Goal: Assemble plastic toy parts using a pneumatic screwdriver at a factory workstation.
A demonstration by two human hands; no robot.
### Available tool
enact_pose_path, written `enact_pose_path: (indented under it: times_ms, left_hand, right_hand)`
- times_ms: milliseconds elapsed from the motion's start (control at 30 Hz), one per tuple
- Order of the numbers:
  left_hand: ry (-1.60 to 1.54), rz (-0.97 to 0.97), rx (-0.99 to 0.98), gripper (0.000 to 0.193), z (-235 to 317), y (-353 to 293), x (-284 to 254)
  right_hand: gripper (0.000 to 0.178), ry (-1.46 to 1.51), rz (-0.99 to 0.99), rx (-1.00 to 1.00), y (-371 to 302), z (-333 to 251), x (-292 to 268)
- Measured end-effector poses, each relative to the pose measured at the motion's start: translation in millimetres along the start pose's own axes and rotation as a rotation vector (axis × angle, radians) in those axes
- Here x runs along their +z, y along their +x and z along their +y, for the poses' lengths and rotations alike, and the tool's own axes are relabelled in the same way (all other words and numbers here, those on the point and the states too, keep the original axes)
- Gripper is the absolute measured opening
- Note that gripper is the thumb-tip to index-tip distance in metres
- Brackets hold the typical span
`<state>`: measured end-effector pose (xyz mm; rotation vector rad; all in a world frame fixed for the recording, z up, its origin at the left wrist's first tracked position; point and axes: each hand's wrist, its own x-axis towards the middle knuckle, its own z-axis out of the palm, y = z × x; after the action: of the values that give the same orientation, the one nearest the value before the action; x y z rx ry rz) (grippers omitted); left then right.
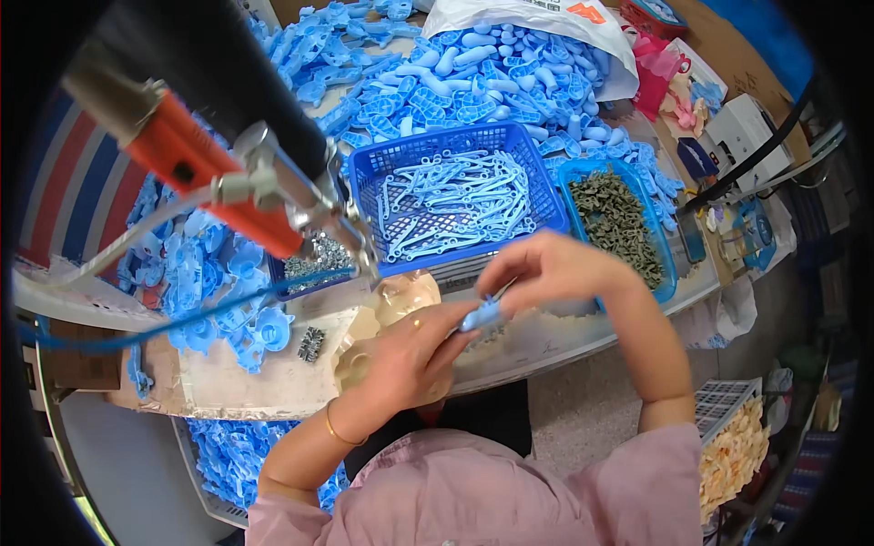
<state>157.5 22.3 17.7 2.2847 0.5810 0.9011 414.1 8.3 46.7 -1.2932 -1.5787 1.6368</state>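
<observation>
In front of my body, over the table's near edge, my left hand (417, 350) is closed around a small light-blue plastic part (482, 315). My right hand (557, 271) bends over the same part from the right, its fingers pinched together at the part's upper end. What those fingertips hold, if anything, is too small and blurred to name. Just beyond my hands is a dark-blue basket (364, 196) of thin light-blue plastic links (460, 205). Beneath my left hand is a beige moulded holder (401, 296), partly hidden by it.
A screwdriver-like orange tool (205, 173) hangs at the left, with a blue hose (182, 337). To the right, a blue tray (669, 282) holds grey-green small parts. Blue plastic shells (246, 264) lie left; a white sack (546, 14) spills more behind. Screws (311, 344) lie near the left edge.
</observation>
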Motion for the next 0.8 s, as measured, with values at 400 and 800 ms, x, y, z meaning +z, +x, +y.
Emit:
enact_pose_path:
  times_ms: [400,800]
  left_hand:
    - [0.329,-0.059,0.191,0.043,11,-67,-44]
    - [0.505,-0.095,-0.003,0.04,-31,-158,-68]
  right_hand:
    - [0.032,-1.394,1.045,0.126,93,124,-282]
    - [0.021,-0.617,0.113,-0.37,9,-3,108]
